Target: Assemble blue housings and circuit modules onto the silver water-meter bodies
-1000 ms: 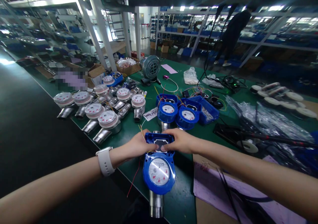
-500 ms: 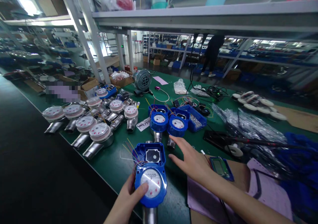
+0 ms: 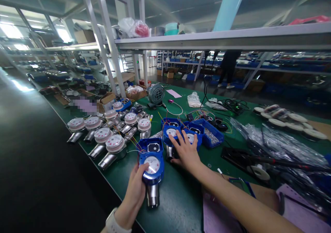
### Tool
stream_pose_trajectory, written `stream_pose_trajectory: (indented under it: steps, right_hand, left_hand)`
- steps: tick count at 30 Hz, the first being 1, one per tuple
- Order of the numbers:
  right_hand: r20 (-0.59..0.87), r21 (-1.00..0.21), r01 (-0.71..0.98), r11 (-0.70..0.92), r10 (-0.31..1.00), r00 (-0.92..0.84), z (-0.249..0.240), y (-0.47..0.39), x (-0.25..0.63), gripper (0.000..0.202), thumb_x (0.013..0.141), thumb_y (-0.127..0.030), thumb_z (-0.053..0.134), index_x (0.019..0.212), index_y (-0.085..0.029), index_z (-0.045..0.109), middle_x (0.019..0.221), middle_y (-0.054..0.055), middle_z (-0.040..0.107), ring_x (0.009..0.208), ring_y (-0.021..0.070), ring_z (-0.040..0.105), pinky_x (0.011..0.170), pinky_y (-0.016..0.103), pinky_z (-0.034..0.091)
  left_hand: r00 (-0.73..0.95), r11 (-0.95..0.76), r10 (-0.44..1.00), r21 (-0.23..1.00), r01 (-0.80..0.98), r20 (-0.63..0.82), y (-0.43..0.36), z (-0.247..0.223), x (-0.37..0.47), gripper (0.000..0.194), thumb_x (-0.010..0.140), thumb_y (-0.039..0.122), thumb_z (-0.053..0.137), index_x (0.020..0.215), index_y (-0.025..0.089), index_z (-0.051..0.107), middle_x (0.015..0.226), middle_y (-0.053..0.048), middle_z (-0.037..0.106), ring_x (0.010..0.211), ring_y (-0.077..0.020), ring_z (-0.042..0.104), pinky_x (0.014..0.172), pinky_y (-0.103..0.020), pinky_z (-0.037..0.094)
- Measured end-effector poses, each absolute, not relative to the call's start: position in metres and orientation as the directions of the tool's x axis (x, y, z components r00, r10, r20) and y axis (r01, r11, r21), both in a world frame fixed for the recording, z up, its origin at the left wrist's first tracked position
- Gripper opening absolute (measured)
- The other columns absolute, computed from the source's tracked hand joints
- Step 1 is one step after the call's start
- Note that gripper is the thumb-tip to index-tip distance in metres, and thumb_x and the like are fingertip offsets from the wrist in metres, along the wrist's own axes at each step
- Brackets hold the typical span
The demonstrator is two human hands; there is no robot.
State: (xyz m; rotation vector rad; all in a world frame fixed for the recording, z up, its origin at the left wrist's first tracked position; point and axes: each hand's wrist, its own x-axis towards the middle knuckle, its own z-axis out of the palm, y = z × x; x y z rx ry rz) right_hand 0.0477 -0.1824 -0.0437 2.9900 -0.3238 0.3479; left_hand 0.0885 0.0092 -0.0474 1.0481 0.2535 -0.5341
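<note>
My left hand [image 3: 137, 184] grips a blue-cased meter [image 3: 152, 164] by its left side, thumb on the white dial; its open upper box shows a black-and-white part with loose wires, and a metal pipe end points toward me. Fingers spread, my right hand [image 3: 186, 151] reaches over two more blue meters, its fingertips over the left one [image 3: 170, 131] and the right one [image 3: 196, 138]. Whether it touches them is hard to tell. Just right of these stands a blue tray [image 3: 212, 138] with small metal parts.
Several uncased meters [image 3: 115, 143] stand at the left edge of the green table [image 3: 176, 198]. Clear plastic bags [image 3: 279, 147], a black tool [image 3: 240, 162] and pink cloth [image 3: 219, 212] lie at right. A grey motor-like housing [image 3: 156, 93] sits behind, below a shelf [image 3: 207, 40].
The view has tilted up and shifted left. My right hand has moved forward and left over the two blue meters. My left hand still holds its meter, now nearer them.
</note>
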Motion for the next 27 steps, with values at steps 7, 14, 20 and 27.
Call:
stream_pose_trajectory:
  steps: [7, 14, 20, 27]
  right_hand:
    - [0.218, 0.145, -0.231, -0.962, -0.196, 0.956, -0.028, -0.191, 0.062, 0.086, 0.069, -0.024, 0.071, 0.143, -0.020, 0.026, 0.146, 0.018, 0.031, 0.132, 0.0354, 0.028, 0.103, 0.070, 0.007]
    - [0.159, 0.158, -0.317, -0.935, -0.293, 0.943, -0.015, -0.192, 0.097, 0.068, 0.076, -0.017, 0.061, 0.138, -0.011, 0.035, 0.140, 0.025, 0.038, 0.124, 0.0372, 0.042, 0.091, 0.058, 0.040]
    - [0.142, 0.146, -0.328, -0.933, -0.309, 0.940, -0.022, -0.191, 0.102, 0.065, 0.079, -0.012, 0.054, 0.139, -0.003, 0.031, 0.142, 0.027, 0.033, 0.127, 0.0382, 0.038, 0.096, 0.054, 0.040]
    - [0.145, 0.112, -0.358, -0.927, -0.342, 0.929, -0.026, -0.185, 0.092, 0.071, 0.077, -0.020, 0.059, 0.139, -0.001, 0.031, 0.145, 0.028, 0.025, 0.131, 0.0394, 0.032, 0.102, 0.056, 0.032]
  left_hand:
    - [0.834, 0.359, -0.334, 0.759, 0.543, -0.439, -0.028, -0.046, 0.131, 0.010, 0.072, 0.011, 0.061, 0.081, 0.010, 0.062, 0.071, -0.007, 0.071, 0.063, -0.0157, 0.066, 0.063, -0.025, 0.052]
    - [0.872, 0.387, -0.306, 0.786, 0.482, -0.383, -0.059, -0.052, 0.155, 0.006, 0.075, 0.010, 0.059, 0.081, 0.009, 0.061, 0.072, -0.007, 0.070, 0.065, -0.0156, 0.066, 0.069, -0.026, 0.052]
    - [0.917, 0.427, -0.238, 0.813, 0.396, -0.321, -0.085, -0.060, 0.163, 0.006, 0.077, 0.012, 0.059, 0.082, 0.013, 0.059, 0.078, -0.007, 0.070, 0.071, -0.0162, 0.067, 0.073, -0.026, 0.053]
    - [0.944, 0.415, -0.229, 0.853, 0.317, -0.239, -0.111, -0.064, 0.182, 0.011, 0.083, 0.016, 0.056, 0.093, 0.012, 0.059, 0.089, -0.005, 0.068, 0.082, -0.0152, 0.065, 0.081, -0.031, 0.052]
